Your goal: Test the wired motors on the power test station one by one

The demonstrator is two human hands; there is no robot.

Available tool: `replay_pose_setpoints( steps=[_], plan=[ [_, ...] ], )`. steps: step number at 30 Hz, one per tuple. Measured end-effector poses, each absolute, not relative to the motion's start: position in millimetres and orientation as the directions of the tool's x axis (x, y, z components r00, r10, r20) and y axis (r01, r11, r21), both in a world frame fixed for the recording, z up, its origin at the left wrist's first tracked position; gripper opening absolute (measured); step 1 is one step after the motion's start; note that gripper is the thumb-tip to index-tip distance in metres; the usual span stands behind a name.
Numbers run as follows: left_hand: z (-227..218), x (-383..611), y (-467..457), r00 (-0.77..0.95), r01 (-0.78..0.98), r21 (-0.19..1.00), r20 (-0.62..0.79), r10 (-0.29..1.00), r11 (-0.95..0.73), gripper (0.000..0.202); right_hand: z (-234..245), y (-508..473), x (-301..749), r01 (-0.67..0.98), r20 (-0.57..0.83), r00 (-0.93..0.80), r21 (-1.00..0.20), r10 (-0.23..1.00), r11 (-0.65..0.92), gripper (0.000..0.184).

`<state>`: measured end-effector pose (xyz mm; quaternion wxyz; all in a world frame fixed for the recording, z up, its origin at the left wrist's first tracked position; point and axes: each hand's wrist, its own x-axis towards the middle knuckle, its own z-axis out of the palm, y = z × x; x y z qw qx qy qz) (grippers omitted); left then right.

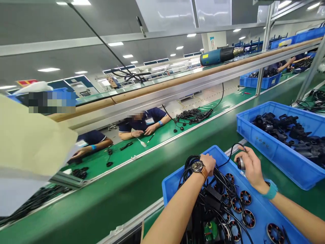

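Note:
My left hand (208, 163), with a watch at its wrist, is closed over the bundle of black cables (191, 164) at the far side of a blue tray (167, 184). My right hand (251, 167), a teal band on its wrist, holds a small motor stator (240, 163) above the tray, its silvery rim between thumb and fingers. A black cable arcs from beside this hand down toward my left hand. Beneath lie several loose stators (248, 218) with copper windings, tangled with cables. Part of the left-hand grip is hidden.
A second blue bin (269, 152) of black plastic housings (281, 127) stands at the right. Across the green conveyor (109, 203), two people work over cables. A heat gun (220, 56) rests on the overhead shelf (162, 84). Pale paper (30, 142) hangs at the left.

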<state>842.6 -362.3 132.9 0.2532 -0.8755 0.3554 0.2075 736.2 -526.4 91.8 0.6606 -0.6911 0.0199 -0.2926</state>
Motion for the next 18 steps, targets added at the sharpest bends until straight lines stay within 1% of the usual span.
replay_pose_setpoints(
  steps=[2,4,7,9,11,13,15,18],
  plan=[
    [125,849,-367,0.613,-0.767,-0.263,-0.570,-0.547,-0.585,0.030,76,-522,736,0.392,0.407,0.836,-0.912,-0.369,-0.119,0.032],
    [117,853,-371,0.574,-0.793,-0.229,-0.591,-0.567,-0.564,0.030,65,-520,736,0.406,0.419,0.844,-0.907,-0.334,-0.110,0.033],
    [113,857,-371,0.582,-0.786,-0.223,-0.580,-0.570,-0.576,0.040,56,-520,739,0.404,0.425,0.852,-0.905,-0.305,-0.131,0.034],
    [118,856,-367,0.608,-0.767,-0.233,-0.561,-0.562,-0.597,0.045,54,-520,741,0.392,0.420,0.858,-0.907,-0.294,-0.153,0.036],
    [129,851,-360,0.633,-0.744,-0.243,-0.554,-0.541,-0.622,0.038,54,-520,741,0.369,0.403,0.867,-0.914,-0.293,-0.168,0.039],
    [145,838,-351,0.659,-0.720,-0.248,-0.539,-0.525,-0.648,0.026,57,-519,739,0.326,0.366,0.884,-0.929,-0.290,-0.178,0.040],
    [163,815,-341,0.695,-0.691,-0.250,-0.488,-0.528,-0.679,0.017,66,-520,737,0.292,0.333,0.893,-0.940,-0.302,-0.174,0.038],
    [183,760,-331,0.751,-0.647,-0.240,-0.365,-0.551,-0.723,0.017,100,-522,741,0.304,0.339,0.871,-0.940,-0.355,-0.153,0.030]
  ],
)
